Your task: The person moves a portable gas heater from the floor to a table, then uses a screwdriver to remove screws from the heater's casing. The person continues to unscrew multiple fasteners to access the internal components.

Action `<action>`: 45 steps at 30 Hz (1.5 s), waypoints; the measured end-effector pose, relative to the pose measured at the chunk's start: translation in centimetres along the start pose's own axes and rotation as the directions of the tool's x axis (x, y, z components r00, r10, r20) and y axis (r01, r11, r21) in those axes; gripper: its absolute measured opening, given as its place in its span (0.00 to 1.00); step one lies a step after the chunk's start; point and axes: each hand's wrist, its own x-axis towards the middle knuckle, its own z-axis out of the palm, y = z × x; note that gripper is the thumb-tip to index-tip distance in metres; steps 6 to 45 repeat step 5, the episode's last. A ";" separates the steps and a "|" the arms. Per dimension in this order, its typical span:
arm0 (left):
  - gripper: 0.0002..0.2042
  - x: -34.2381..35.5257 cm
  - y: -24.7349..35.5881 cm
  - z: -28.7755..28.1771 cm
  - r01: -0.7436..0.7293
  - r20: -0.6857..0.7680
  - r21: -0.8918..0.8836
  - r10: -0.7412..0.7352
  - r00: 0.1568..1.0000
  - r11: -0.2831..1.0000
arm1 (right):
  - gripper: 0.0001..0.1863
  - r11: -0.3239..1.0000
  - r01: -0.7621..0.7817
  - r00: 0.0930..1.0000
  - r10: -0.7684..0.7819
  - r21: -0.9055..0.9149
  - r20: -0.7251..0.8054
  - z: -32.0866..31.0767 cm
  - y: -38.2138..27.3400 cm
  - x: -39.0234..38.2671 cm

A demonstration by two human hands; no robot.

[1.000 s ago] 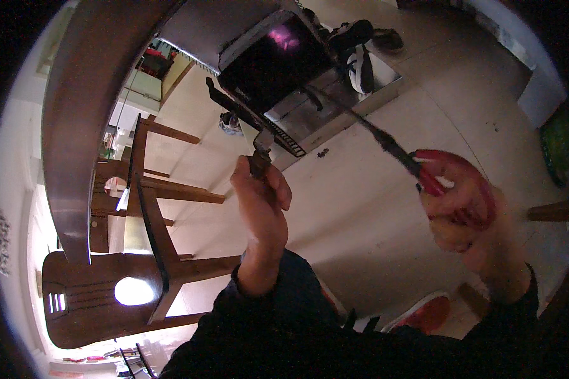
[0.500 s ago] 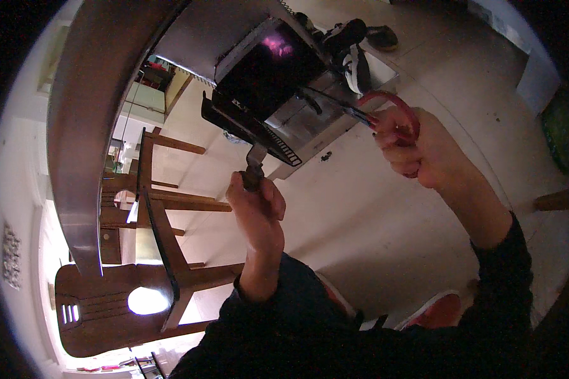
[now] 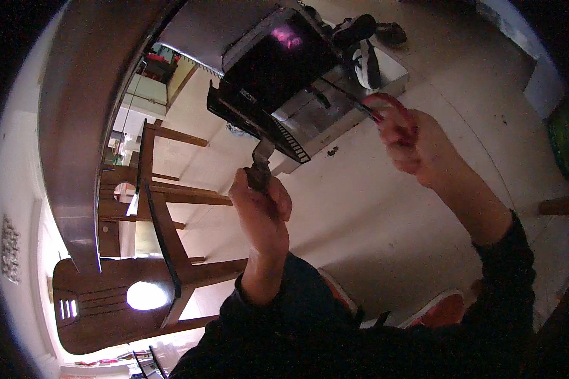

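My left hand [image 3: 259,205] is closed round a dark handle [image 3: 257,179] with a bent metal strip, next to a black slotted metal piece [image 3: 259,123] that juts from a dark stove-like box. My right hand [image 3: 417,142], slightly blurred, grips the red loop handle of long, dark tongs [image 3: 370,112]. Their thin shafts slant up and left toward the box's black opening [image 3: 278,63], where a pink glow [image 3: 287,38] shows. The tips of the tongs are too dark to make out. Below the opening, a short black handle [image 3: 319,96] stands out from the box.
A metal tray-like base [image 3: 341,114] sits under the box, with dark and white shoes [image 3: 365,66] at its far right. Wooden chairs [image 3: 117,303] stand at my left below a long tabletop edge [image 3: 73,139]. My red shoe [image 3: 442,309] is on the pale floor.
The view has shifted a little, so the box sits slightly further right and higher. My right hand has moved slightly, and less of the red loop shows. Both hands keep their grips.
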 end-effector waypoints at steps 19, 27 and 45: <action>0.22 0.3 -0.2 0.0 0.043 -0.044 -0.004 -0.043 0.998 0.999 | 0.14 0.998 -0.002 0.993 -0.005 0.060 0.122 -2.9 0.7 6.6; 0.22 0.3 -0.2 0.0 0.043 -0.044 -0.004 -0.043 0.998 0.999 | 0.14 0.998 -0.002 0.993 -0.005 0.060 0.122 -2.9 0.7 6.6; 0.22 0.3 -0.2 0.0 0.043 -0.044 -0.004 -0.043 0.998 0.999 | 0.14 0.998 -0.002 0.993 -0.005 0.060 0.122 -2.9 0.7 6.6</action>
